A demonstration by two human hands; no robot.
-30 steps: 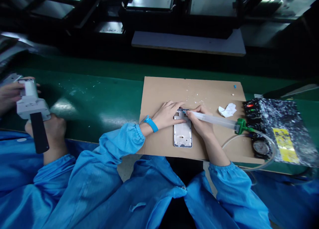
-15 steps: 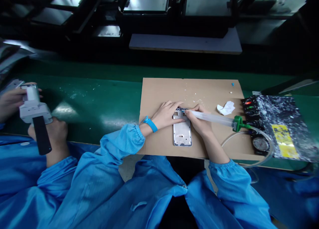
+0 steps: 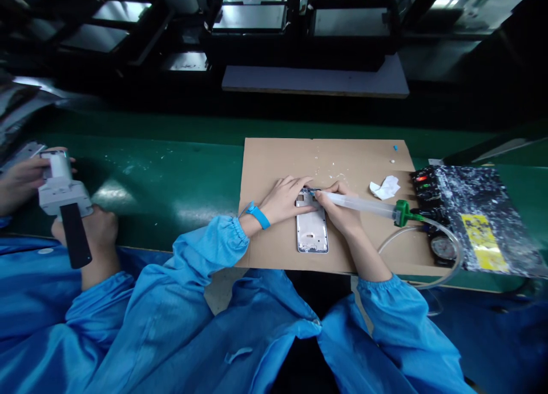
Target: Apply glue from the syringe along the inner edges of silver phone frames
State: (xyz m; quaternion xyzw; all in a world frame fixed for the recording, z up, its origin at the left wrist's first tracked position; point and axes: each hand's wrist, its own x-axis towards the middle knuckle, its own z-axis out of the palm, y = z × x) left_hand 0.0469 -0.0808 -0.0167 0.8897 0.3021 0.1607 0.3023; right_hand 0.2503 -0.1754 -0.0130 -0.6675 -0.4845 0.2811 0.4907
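A phone frame [image 3: 312,234], silvery with cut-outs near its upper end, lies flat on a sheet of brown cardboard [image 3: 269,254]. My left hand [image 3: 287,202], with a blue wrist strap [image 3: 258,216], holds its upper left part. The thumb reaches across the frame while the fingers bend over the top edge. In my right hand [image 3: 342,211] is a clear dispensing syringe [image 3: 368,204], gripped near its tip and slanted to the left. The tip meets the frame's upper end; exact contact is too small to tell. A green cap [image 3: 401,213] joins the syringe to a clear hose [image 3: 447,228].
Right of the cardboard stands a paint-spotted black dispenser box [image 3: 488,217] with a gauge [image 3: 443,247]. Crumpled white tissue [image 3: 385,187] and small bits lie on the cardboard. At left, a co-worker's hands [image 3: 96,231] are by a white device with a black handle [image 3: 76,234].
The syringe tip has shifted slightly left along the frame's upper end, my right hand moving with it. My left hand and the frame stay nearly still; the view tilts a little.
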